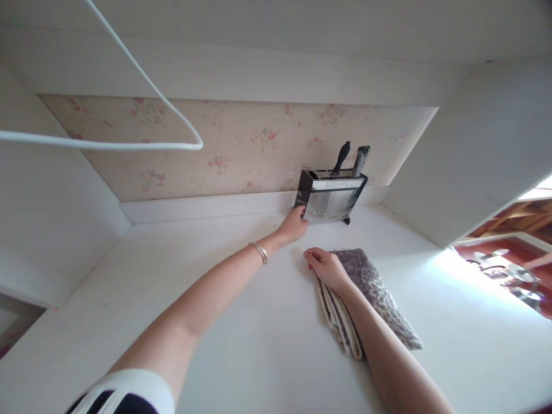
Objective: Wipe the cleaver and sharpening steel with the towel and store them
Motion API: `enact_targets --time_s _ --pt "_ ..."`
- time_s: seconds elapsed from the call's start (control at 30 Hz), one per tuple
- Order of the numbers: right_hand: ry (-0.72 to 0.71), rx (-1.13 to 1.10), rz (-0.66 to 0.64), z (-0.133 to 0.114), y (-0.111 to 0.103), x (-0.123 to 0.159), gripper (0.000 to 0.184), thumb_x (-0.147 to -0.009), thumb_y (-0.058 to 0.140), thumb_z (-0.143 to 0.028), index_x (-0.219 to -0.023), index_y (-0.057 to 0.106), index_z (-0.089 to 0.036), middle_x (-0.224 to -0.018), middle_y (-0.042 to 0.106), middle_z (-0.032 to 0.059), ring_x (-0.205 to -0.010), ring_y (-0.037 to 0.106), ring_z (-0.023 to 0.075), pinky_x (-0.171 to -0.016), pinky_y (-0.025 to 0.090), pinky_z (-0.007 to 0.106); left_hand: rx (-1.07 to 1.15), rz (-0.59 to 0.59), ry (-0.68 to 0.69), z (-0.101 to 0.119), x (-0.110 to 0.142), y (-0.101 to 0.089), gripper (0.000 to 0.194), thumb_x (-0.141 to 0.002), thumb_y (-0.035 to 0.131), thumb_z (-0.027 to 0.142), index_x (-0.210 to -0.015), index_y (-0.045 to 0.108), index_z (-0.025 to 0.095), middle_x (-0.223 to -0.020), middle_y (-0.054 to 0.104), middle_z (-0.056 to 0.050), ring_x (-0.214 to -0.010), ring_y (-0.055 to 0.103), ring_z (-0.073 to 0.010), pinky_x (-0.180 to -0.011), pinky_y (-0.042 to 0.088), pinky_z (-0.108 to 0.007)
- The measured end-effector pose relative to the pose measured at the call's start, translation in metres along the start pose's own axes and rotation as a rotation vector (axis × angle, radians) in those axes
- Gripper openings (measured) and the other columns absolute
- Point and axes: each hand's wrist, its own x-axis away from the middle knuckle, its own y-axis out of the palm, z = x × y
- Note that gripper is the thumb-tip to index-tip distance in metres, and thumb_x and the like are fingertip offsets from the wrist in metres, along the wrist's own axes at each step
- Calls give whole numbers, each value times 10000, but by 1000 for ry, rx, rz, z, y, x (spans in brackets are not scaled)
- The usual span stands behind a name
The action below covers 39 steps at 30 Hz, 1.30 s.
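Note:
My left hand (294, 225) reaches far across the white counter (194, 299) and grips the lower left corner of a clear knife block (332, 195) with black edges, which stands against the back wall. Two knife handles (350, 158) stick up out of it. A thin bracelet (259, 252) is on that wrist. My right hand (325, 267) rests on a folded patterned cloth (375, 293) that lies on the counter in front of the block, fingers curled over the cloth's far end.
Floral wallpaper (241, 144) covers the back wall under a white cupboard. A white cable (129, 144) loops across the upper left. White side panels close in left and right. Shiny utensils (504, 270) show at the far right.

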Motion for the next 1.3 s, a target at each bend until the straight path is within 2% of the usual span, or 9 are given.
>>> enact_targets --time_s 0.17,0.27,0.5,0.6,0.7,0.87,0.97,1.13,1.3 --pt "68 -43 29 9 -10 4 356 -810 464 -475 -875 670 -193 -571 580 -19 -500 488 111 -524 358 223 -84 87 -30 -3 102 -37 214 -841 457 242 -977 614 193 -981 629 -79 -784 594 -181 -802 452 -337" --pt "112 -70 -9 20 -21 11 388 -802 476 -504 -892 664 -176 -573 567 -16 -482 470 107 -496 354 226 -96 172 -52 -4 169 -58 172 -825 457 209 -829 629 224 -922 607 -51 -810 578 -171 -766 457 -298" --pt "212 -12 -77 22 -48 25 433 -809 458 -547 -858 649 -161 -566 573 2 -455 484 116 -463 366 236 89 220 -262 1 277 -85 94 -801 543 312 -832 609 253 -975 555 -54 -721 586 -162 -667 488 -300" --pt "169 51 28 -9 -28 33 409 -816 458 -550 -829 641 -184 -544 570 -5 -431 478 108 -452 357 229 196 215 -403 5 290 -93 200 -781 575 409 -878 555 236 -926 569 -29 -545 552 -111 -483 442 -247" --pt "156 -228 -19 -59 20 53 420 -821 455 -571 -891 607 -185 -543 557 -17 -417 461 98 -425 343 215 243 235 -506 9 290 -100 311 -743 607 470 -947 548 243 -939 580 -11 -475 487 -67 -394 342 -195" --pt "270 -910 -621 -131 116 92 498 -820 441 -625 -956 567 -163 -607 599 6 -436 525 110 -426 407 224 349 251 -519 13 290 -101 365 -758 565 516 -1006 542 249 -943 593 -6 -485 490 -69 -386 310 -203" --pt "323 -1045 -768 -149 153 100 572 -833 386 -650 -863 599 -120 -597 614 39 -423 544 120 -408 418 228 386 260 -490 10 294 -101 353 -801 490 543 -962 538 233 -709 578 22 -405 470 -90 -360 305 -222" --pt "284 -1162 -781 -145 166 99 649 -843 367 -653 -637 598 -82 -562 597 66 -458 552 108 -421 422 207 443 158 -437 2 295 -107 362 -806 487 550 -923 548 213 -480 486 53 -348 474 -129 -338 291 -230" --pt "254 -1172 -781 -137 157 101 614 -854 407 -612 -649 613 -71 -576 609 70 -481 564 112 -433 421 207 423 92 -411 -2 294 -108 347 -807 497 540 -900 567 213 -457 496 46 -397 526 -141 -382 322 -225"
